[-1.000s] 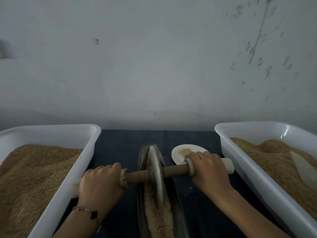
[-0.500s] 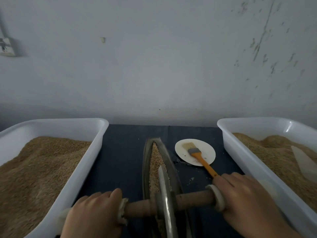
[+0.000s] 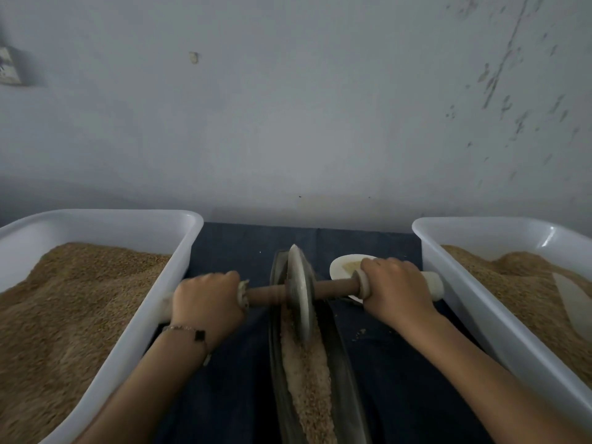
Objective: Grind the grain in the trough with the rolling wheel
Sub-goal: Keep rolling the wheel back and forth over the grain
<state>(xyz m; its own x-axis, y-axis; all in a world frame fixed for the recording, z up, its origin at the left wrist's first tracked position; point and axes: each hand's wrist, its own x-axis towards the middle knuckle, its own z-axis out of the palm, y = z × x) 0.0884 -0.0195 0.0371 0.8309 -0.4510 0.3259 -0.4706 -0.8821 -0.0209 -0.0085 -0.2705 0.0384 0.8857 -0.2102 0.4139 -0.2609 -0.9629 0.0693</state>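
Note:
A narrow dark metal trough (image 3: 344,373) runs away from me down the middle of the dark cloth. Pale crushed grain (image 3: 307,376) fills its near half. The grey rolling wheel (image 3: 299,293) stands upright in the trough's far end on a brown wooden axle (image 3: 334,287). My left hand (image 3: 206,304) grips the axle's left handle. My right hand (image 3: 395,288) grips the white right handle. Both arms are stretched forward.
A white tub (image 3: 134,331) heaped with brown grain stands close on the left. A second white tub (image 3: 474,302) with grain and a pale scoop (image 3: 573,302) stands on the right. A small white dish (image 3: 344,265) lies behind my right hand. The wall is just beyond.
The wheel has rolled from the near part of the trough to its far end, and both hands went forward with it. My right hand now hides the brush on the dish.

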